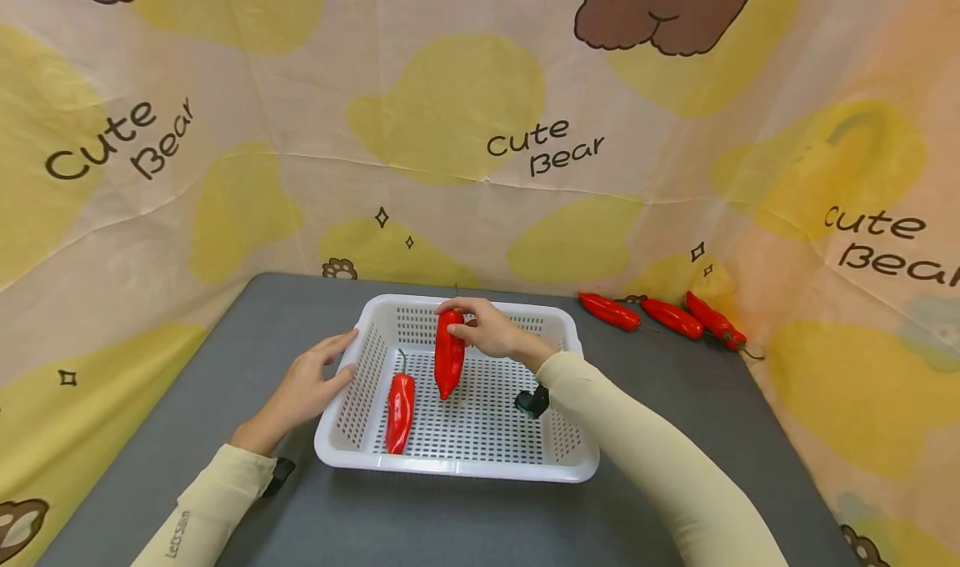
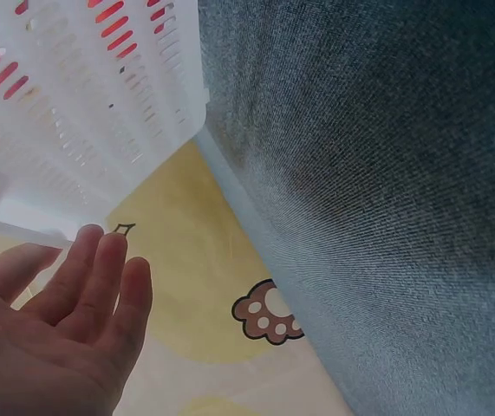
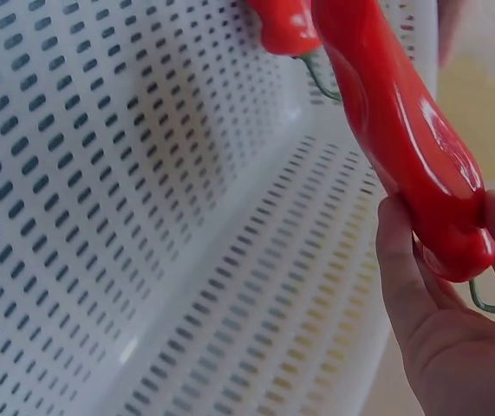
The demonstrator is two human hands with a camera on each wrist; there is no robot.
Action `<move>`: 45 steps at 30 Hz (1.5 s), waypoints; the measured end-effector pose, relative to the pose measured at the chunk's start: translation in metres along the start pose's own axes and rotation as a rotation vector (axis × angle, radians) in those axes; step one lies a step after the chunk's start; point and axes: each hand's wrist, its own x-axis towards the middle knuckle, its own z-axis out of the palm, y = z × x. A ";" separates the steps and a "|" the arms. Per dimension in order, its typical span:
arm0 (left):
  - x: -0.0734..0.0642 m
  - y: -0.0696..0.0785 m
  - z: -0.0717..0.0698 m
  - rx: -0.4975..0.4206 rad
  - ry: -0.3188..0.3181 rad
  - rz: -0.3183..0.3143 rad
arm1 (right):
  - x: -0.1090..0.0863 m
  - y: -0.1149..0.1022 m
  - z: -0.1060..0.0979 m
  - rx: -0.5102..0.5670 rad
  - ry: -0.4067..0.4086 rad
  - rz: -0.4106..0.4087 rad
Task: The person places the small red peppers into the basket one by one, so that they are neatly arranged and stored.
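Observation:
In the head view a white plastic basket (image 1: 487, 469) with slotted walls stands on the grey table. My right hand (image 1: 487, 327) pinches a red pepper (image 1: 448, 358) near its stem end and holds it tip down over the inside of the basket. The right wrist view shows thumb and fingers on opposite sides of that pepper (image 3: 403, 130), its green stem beyond them. On the basket floor, to the left, lies a second red pepper (image 1: 401, 413). My left hand (image 1: 311, 383) rests its fingertips on the basket's left rim, fingers fairly straight.
Several more red peppers (image 1: 671, 318) lie at the table's back right corner, by the cloth. A printed yellow and cream cloth (image 1: 450, 108) hangs along the back and both sides. Grey table (image 1: 420, 521) surface extends around the basket.

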 end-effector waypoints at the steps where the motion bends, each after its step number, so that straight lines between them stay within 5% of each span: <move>1: 0.000 0.000 0.000 -0.001 -0.002 0.000 | 0.001 0.000 0.004 -0.011 -0.016 0.009; 7: -0.003 -0.001 -0.001 -0.015 0.005 -0.007 | 0.008 0.001 0.025 -0.058 -0.092 0.017; 14: -0.004 0.000 -0.001 -0.013 0.005 -0.005 | 0.010 0.007 0.037 -0.230 -0.154 -0.014; 29: -0.003 -0.001 0.002 -0.022 -0.004 -0.018 | 0.010 0.019 0.053 -0.023 -0.230 0.194; 45: 0.000 -0.004 0.002 -0.028 0.001 -0.034 | 0.017 0.013 0.067 -0.082 -0.267 0.197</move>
